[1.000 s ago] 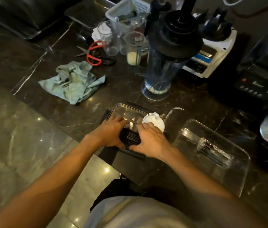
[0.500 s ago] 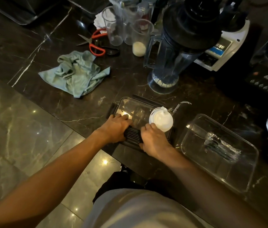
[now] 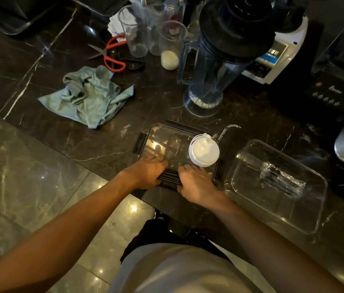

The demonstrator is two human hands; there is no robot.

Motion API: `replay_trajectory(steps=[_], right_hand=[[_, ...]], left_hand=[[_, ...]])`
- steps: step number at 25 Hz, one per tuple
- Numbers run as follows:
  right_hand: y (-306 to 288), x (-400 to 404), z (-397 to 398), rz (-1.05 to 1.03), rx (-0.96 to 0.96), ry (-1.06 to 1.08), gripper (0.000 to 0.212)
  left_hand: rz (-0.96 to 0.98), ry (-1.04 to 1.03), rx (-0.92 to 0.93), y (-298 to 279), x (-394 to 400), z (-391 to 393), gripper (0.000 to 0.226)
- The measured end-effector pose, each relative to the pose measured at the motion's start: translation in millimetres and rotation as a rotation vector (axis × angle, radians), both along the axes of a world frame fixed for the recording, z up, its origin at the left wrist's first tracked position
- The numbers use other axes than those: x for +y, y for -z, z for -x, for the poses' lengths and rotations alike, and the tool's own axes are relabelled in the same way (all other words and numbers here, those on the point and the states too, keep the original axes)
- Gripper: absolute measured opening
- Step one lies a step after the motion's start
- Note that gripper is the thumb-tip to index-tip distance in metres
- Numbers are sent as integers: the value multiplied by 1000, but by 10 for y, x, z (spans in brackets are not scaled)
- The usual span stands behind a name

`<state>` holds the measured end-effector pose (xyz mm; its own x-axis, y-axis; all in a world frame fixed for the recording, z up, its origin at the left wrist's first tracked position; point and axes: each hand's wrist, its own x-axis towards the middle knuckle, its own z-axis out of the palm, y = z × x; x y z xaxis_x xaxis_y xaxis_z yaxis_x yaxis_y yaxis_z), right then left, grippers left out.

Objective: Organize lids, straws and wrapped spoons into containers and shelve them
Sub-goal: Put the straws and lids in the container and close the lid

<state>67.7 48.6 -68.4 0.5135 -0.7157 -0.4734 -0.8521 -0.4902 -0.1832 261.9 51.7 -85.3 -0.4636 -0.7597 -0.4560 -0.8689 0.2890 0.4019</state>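
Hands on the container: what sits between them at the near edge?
In the head view, the container's black ribbed latch lies between the left hand and the right hand.

Nothing's reading cleanly. White blender base (image 3: pixel 277 58) is showing pale characters on a dark panel and a blue label, both too blurred. Black machine (image 3: pixel 334 92) is carrying a small white logo, illegible.

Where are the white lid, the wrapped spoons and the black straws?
white lid (image 3: pixel 204 150), head view, centre of its top.
wrapped spoons (image 3: pixel 281 181), head view, middle of the plastic-wrapped bundle.
black straws (image 3: pixel 170 179), head view, the part showing between the hands.
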Motion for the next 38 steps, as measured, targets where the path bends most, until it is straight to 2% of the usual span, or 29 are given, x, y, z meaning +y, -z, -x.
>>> replay_trajectory(steps=[4,9,17,19,22,25,28,31,33,35,37,38], right_hand=[[-2,9,19,-66,-40,57,55],[-9,-37,21,-119,-57,92,44],[-133,-61,4,-82,-71,82,35],[-221,-106,25,-61,-94,101,35],[-438,-232,102,-27,-127,125,36],[-714,-436,320,31,-144,180,31],[-929,-571,680,50,-145,285,31],[-995,-564,1163,66,-136,387,27],[-979,-513,1510,47,-119,463,22],[-970,-428,1812,29,-129,559,27],[-968,-325,2073,15,-144,632,36],[-959,-280,2173,8,-144,656,36]], left_hand=[[-47,12,43,-10,-17,-25,45],[-50,27,34,-49,-42,-8,41],[-126,2,71,-137,-109,-16,36],[-100,13,74,-247,-188,5,35],[-51,3,77,-478,-376,72,21],[60,-11,107,-714,-597,295,16],[148,-27,199,-839,-797,677,18],[105,21,380,-918,-931,1127,29],[6,-2,556,-973,-972,1441,41],[-124,-130,695,-994,-959,1779,35],[-170,-218,725,-917,-932,2111,23],[-185,-242,714,-869,-901,2253,25]])
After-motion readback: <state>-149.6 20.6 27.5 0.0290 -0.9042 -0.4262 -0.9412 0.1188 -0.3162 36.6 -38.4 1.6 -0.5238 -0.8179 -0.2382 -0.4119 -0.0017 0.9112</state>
